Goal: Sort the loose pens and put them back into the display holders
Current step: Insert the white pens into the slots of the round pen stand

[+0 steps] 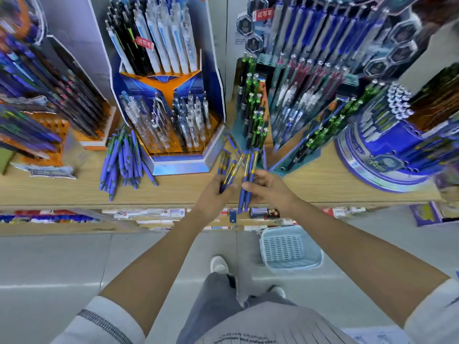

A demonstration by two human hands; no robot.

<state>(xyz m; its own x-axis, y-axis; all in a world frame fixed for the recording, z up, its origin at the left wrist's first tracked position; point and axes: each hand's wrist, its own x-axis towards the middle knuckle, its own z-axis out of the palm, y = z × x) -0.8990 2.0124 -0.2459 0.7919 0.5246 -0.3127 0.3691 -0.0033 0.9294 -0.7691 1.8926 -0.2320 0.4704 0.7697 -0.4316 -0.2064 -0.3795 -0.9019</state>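
Head view, looking down over both bare forearms at a wooden shelf (pixel 62 189) crowded with pen displays. The left hand (pixel 214 196) reaches to the shelf's near edge, its fingers (pixel 221 181) curled round a small fan of blue-and-gold pens (pixel 229 173) whose tips point away toward the displays. Just to its right, the right hand (pixel 272 188) pinches two blue pens (pixel 248 184) side by side between thumb and fingers (pixel 264 175). These two stand nearly upright, with their lower ends hanging past the shelf edge. The two hands are close together, almost touching.

A heap of loose blue pens (pixel 124 160) lies on the shelf to the left, against the near left corner of a hexagonal blue-and-orange holder (pixel 178 165) filled with white and clear pens. A few more loose pens (pixel 232 144) lie in the gap between that holder and a teal holder (pixel 285 167) of green-topped pens to its right. Farther right stands a round blue holder (pixel 372 165), and at the far left an orange holder (pixel 94 142) of dark pens.

On the floor below the shelf sits a light blue basket (pixel 293 265), to the right of a white shoe (pixel 219 264).
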